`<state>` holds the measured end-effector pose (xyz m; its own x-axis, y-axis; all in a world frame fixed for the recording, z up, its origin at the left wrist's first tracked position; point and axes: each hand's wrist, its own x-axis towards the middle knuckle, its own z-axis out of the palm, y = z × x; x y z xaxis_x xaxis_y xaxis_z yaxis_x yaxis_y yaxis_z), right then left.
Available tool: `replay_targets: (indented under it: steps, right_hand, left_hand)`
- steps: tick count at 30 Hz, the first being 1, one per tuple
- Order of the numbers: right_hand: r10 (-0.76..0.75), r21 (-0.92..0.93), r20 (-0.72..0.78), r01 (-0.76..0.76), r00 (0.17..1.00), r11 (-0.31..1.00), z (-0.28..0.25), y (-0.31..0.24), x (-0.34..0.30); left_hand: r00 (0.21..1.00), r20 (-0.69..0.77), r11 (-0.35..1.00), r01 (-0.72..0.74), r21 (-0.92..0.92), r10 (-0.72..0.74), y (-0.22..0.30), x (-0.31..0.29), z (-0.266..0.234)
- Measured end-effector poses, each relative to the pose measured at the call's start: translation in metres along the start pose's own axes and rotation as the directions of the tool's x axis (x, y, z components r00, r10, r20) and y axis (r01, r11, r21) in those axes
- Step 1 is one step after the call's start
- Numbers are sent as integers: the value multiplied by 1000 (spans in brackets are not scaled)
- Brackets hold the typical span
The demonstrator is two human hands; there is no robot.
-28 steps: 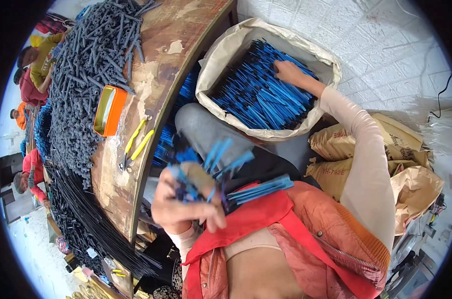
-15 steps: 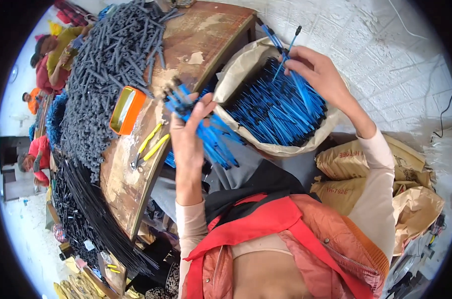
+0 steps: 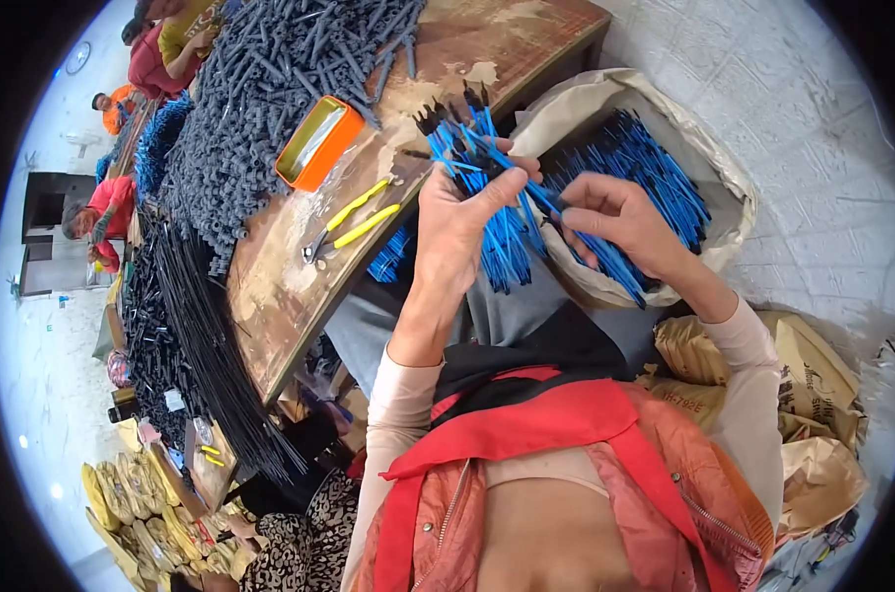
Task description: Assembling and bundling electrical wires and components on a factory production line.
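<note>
My left hand [image 3: 452, 227] is closed around a thick bundle of thin blue sticks with black tips [image 3: 507, 247], above the table's edge and my lap. To its right, my right hand [image 3: 630, 227] is closed with fingers bent, gripping several more blue sticks [image 3: 617, 268] that slant down past its palm. Those sticks' upper ends come close to the bundle; whether they touch it I cannot tell. Just beyond my right hand stands an open pale sack [image 3: 739, 192], holding a mass of the same blue sticks [image 3: 655, 173].
On the worn brown table [image 3: 270, 326] lie yellow-handled cutting pliers [image 3: 354, 217], an orange box [image 3: 334, 148], a heap of grey ribbed pieces [image 3: 230, 158] and long black strands [image 3: 201, 326]. Brown sacks [image 3: 813, 375] lie at right. Other people [image 3: 112, 212] sit at far left.
My right hand has come down and left from over the sack, bringing blue sticks near the bundle. The view has shifted, so table and sack appear further right.
</note>
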<state>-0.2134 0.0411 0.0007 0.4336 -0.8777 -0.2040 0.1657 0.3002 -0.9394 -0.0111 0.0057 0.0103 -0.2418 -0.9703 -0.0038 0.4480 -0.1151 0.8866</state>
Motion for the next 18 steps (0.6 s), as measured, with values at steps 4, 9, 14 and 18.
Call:
replay_targets:
  steps: [4, 9, 14, 18]
  right_hand:
    - [-407, -497, -211, 261, 889, 828, 13, 10, -2]
    - [-594, -639, -216, 348, 775, 686, 26, 28, 7]
    - [-589, -588, -250, 363, 769, 723, 24, 36, 5]
    - [-527, -515, -306, 328, 793, 792, 21, 34, 4]
  left_hand:
    - [992, -121, 988, -1, 153, 20, -14, -1, 0]
    - [972, -232, 999, -30, 33, 37, -16, -10, 3]
    - [962, -262, 983, -29, 180, 77, -21, -13, 8]
    - [974, -222, 995, -13, 101, 36, -20, -16, 13]
